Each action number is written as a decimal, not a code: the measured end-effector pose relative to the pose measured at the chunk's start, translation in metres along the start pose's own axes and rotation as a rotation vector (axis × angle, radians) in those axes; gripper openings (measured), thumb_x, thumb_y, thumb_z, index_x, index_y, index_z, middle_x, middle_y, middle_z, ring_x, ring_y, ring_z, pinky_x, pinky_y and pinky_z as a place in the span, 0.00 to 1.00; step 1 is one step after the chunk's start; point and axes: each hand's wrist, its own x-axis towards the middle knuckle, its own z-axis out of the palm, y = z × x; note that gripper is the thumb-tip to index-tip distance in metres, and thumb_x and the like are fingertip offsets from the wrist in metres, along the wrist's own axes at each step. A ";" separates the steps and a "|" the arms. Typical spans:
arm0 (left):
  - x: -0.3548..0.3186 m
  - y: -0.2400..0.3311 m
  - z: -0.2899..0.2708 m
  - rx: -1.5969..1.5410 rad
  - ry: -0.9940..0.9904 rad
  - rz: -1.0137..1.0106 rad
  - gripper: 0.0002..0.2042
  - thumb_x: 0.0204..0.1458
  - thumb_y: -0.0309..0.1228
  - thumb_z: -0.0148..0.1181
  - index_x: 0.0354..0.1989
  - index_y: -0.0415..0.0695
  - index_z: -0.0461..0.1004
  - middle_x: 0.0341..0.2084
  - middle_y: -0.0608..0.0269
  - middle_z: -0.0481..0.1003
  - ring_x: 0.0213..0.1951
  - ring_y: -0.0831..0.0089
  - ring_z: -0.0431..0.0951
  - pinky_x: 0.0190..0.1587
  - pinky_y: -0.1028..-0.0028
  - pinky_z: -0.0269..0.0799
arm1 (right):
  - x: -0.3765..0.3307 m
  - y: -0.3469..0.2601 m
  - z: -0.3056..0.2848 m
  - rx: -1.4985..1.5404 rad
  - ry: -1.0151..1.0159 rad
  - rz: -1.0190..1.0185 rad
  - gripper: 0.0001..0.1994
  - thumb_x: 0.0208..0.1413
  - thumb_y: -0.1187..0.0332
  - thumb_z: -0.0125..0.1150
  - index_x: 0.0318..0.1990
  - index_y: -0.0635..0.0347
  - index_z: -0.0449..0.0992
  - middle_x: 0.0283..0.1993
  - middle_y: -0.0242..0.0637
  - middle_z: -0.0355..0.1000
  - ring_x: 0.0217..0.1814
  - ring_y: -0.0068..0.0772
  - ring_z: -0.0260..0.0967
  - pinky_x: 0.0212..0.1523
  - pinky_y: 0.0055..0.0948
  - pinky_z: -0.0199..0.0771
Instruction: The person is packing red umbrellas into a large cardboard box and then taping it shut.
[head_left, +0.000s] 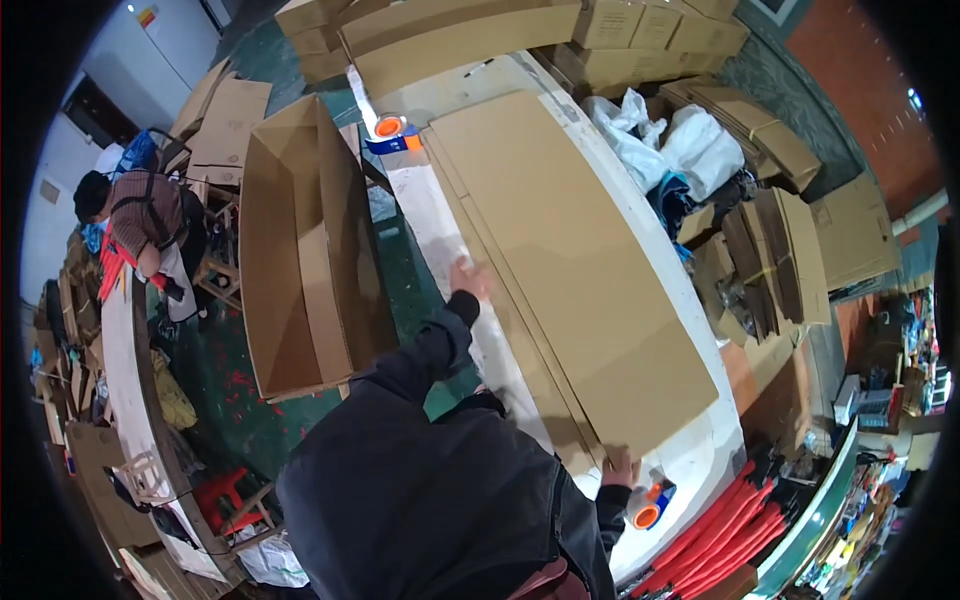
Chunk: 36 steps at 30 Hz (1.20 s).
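Note:
A long brown cardboard box [580, 270] lies on the white worktable [700, 350], its narrow flaps forming a seam along its left side. My left hand [470, 278] rests at the box's left edge, about midway along, fingers stretched out and slightly blurred. At the near end, my right hand [620, 468] grips the box's corner, with part of the fingers hidden. Just beside it lies a blue and orange tape dispenser [650, 505]. A second tape dispenser [392, 132] sits by the box's far left corner.
A large open cardboard box [310, 250] stands left of the table. Another long box [460, 40] crosses the far end. Red bundles [715, 530] lie at the near right; white sacks [690, 140] and flattened cartons [775, 260] are piled right. A person [145, 215] works at far left.

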 end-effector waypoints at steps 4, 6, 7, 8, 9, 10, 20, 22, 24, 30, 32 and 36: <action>0.010 0.122 -0.001 0.119 -0.180 0.297 0.46 0.29 0.74 0.43 0.56 0.55 0.62 0.38 0.52 0.71 0.34 0.54 0.68 0.32 0.52 0.60 | -0.022 -0.019 -0.049 -1.872 -0.004 -0.782 0.30 0.39 0.60 0.67 0.54 0.59 0.69 0.49 0.51 0.67 0.50 0.52 0.67 0.47 0.45 0.72; 0.035 0.142 0.049 0.299 -0.019 0.352 0.47 0.29 0.74 0.43 0.56 0.54 0.62 0.40 0.49 0.71 0.38 0.54 0.68 0.36 0.57 0.61 | -0.060 -0.021 -0.069 -1.963 0.089 -0.775 0.26 0.38 0.62 0.68 0.49 0.57 0.73 0.52 0.51 0.67 0.56 0.54 0.62 0.55 0.44 0.68; 0.044 0.190 0.030 0.244 -0.152 0.359 0.44 0.32 0.69 0.49 0.56 0.52 0.61 0.42 0.48 0.70 0.42 0.55 0.68 0.40 0.58 0.63 | -0.061 -0.022 -0.075 -2.064 0.034 -0.707 0.26 0.40 0.63 0.67 0.51 0.57 0.71 0.51 0.50 0.67 0.57 0.53 0.62 0.54 0.43 0.69; 0.053 0.234 0.015 0.192 -0.288 0.361 0.41 0.35 0.64 0.56 0.57 0.50 0.61 0.44 0.47 0.70 0.46 0.57 0.68 0.43 0.58 0.64 | -0.060 -0.023 -0.080 -2.164 -0.019 -0.637 0.26 0.43 0.63 0.66 0.52 0.57 0.70 0.49 0.49 0.68 0.57 0.51 0.62 0.53 0.42 0.70; 0.068 0.273 0.009 0.401 0.193 0.766 0.39 0.37 0.54 0.62 0.58 0.48 0.60 0.47 0.47 0.69 0.48 0.60 0.68 0.47 0.60 0.65 | -0.051 -0.017 -0.082 -2.149 -0.058 -0.651 0.26 0.43 0.63 0.66 0.52 0.57 0.70 0.49 0.49 0.68 0.57 0.51 0.62 0.53 0.42 0.70; 0.094 0.279 0.023 0.599 0.672 1.089 0.37 0.39 0.44 0.68 0.59 0.46 0.59 0.49 0.47 0.68 0.50 0.62 0.68 0.50 0.62 0.65 | -0.061 -0.011 -0.084 -1.764 -0.095 -0.596 0.25 0.46 0.65 0.64 0.54 0.56 0.67 0.47 0.46 0.69 0.55 0.49 0.64 0.49 0.41 0.72; 0.124 0.351 0.107 1.016 0.428 1.213 0.36 0.44 0.35 0.67 0.62 0.37 0.58 0.57 0.46 0.64 0.60 0.60 0.62 0.61 0.67 0.57 | -0.108 -0.041 0.041 -0.314 0.419 -0.032 0.25 0.53 0.72 0.59 0.58 0.51 0.62 0.47 0.36 0.69 0.43 0.39 0.70 0.32 0.35 0.76; 0.126 0.337 0.118 1.541 0.286 1.471 0.38 0.43 0.36 0.67 0.63 0.38 0.56 0.61 0.45 0.60 0.64 0.57 0.56 0.65 0.66 0.52 | -0.091 -0.053 0.055 -0.345 0.385 -0.098 0.24 0.53 0.74 0.57 0.59 0.52 0.62 0.48 0.36 0.69 0.44 0.35 0.70 0.36 0.33 0.76; 0.098 0.239 0.205 1.734 -0.150 1.242 0.39 0.44 0.37 0.66 0.64 0.37 0.54 0.62 0.45 0.58 0.65 0.57 0.55 0.66 0.64 0.49 | -0.095 -0.067 0.048 -1.520 0.138 -0.621 0.23 0.53 0.77 0.56 0.57 0.54 0.63 0.50 0.36 0.68 0.47 0.34 0.69 0.41 0.32 0.75; 0.007 0.056 0.398 2.336 -0.922 1.075 0.41 0.39 0.46 0.67 0.64 0.51 0.57 0.62 0.52 0.58 0.65 0.55 0.54 0.63 0.50 0.50 | -0.122 -0.101 0.062 -0.333 -0.017 -0.520 0.20 0.52 0.78 0.56 0.54 0.57 0.65 0.54 0.38 0.67 0.50 0.34 0.68 0.49 0.33 0.72; -0.002 0.010 0.419 2.365 -1.101 1.118 0.40 0.40 0.47 0.66 0.64 0.54 0.57 0.60 0.54 0.60 0.64 0.56 0.57 0.61 0.45 0.51 | -0.141 -0.100 0.073 -0.329 -0.068 -0.589 0.20 0.52 0.78 0.57 0.54 0.57 0.65 0.54 0.38 0.67 0.50 0.34 0.68 0.51 0.33 0.71; -0.028 -0.038 0.451 2.563 -1.253 1.106 0.32 0.40 0.49 0.65 0.56 0.55 0.65 0.54 0.59 0.68 0.55 0.59 0.67 0.53 0.45 0.58 | -0.164 -0.080 0.077 -0.266 0.008 -0.690 0.23 0.50 0.77 0.61 0.55 0.59 0.65 0.54 0.38 0.68 0.52 0.34 0.68 0.54 0.34 0.68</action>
